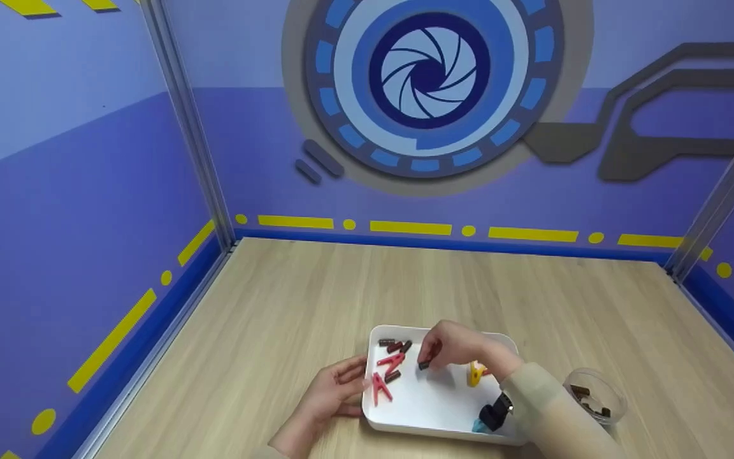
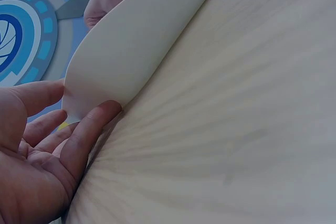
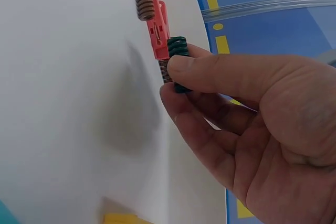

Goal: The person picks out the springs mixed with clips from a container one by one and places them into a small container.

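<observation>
My right hand (image 1: 453,344) is over the white tray (image 1: 431,408), pinching a dark green coil spring (image 3: 178,48) between thumb and fingers. Brown springs (image 3: 144,1) and red clips (image 1: 381,387) lie along the tray's left side. At that side's outer wall, my left hand (image 1: 335,389) rests with fingers spread, fingertips touching the wall and rim. The left wrist view shows this hand (image 2: 47,150) against the tray's pale outside wall (image 2: 126,45). Under the right forearm are a yellow clip (image 1: 475,374) and a black clip (image 1: 494,413).
A clear round container (image 1: 622,401) with a few dark springs stands right of the tray, beside the right sleeve. A teal piece (image 1: 480,426) lies in the tray's near right corner. Blue printed walls (image 1: 252,159) enclose the wooden table (image 1: 290,287) at the back and sides.
</observation>
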`<control>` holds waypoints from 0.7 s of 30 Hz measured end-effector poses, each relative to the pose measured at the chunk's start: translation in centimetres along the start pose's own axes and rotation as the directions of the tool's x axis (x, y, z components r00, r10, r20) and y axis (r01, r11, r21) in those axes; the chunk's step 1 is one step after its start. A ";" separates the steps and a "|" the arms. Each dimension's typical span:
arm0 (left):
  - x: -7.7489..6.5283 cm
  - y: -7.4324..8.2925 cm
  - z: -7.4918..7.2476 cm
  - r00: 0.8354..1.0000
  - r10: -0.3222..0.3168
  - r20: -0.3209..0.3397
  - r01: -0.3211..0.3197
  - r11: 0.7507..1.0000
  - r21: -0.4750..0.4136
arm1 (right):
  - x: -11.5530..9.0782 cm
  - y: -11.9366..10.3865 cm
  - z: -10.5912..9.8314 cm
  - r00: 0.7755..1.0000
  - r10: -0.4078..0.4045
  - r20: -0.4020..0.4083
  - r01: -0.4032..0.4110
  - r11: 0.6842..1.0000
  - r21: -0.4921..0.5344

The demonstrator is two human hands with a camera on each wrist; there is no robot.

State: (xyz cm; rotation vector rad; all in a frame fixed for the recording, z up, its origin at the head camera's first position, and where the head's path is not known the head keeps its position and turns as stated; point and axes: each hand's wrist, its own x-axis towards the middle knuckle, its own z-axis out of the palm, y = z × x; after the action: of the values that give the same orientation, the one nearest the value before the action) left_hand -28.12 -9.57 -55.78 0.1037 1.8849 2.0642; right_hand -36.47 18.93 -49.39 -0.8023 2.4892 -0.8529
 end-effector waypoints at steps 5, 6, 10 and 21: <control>0.0 0.0 0.0 1.000 0.000 0.001 0.000 1.000 -0.006 | -0.8 0.3 -0.5 1.000 -0.003 -0.013 0.004 0.999 0.033; 0.0 0.0 0.0 1.000 0.001 0.002 -0.001 1.000 -0.006 | -0.9 0.4 -0.6 1.000 -0.006 -0.016 0.007 0.999 0.034; 0.0 0.0 0.0 1.000 -0.001 0.004 0.001 1.000 -0.007 | -1.6 0.7 -1.0 0.999 -0.013 -0.033 0.014 0.999 0.033; 0.0 0.0 0.0 1.000 0.008 0.012 -0.008 1.000 -0.001 | -4.0 1.7 -2.1 0.995 -0.009 -0.100 0.014 0.999 0.046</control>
State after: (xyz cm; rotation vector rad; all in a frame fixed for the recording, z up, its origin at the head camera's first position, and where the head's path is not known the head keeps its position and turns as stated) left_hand -28.14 -9.59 -55.81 0.1229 1.8793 2.0652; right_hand -35.16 23.43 -48.23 -0.7774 2.5427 -0.9731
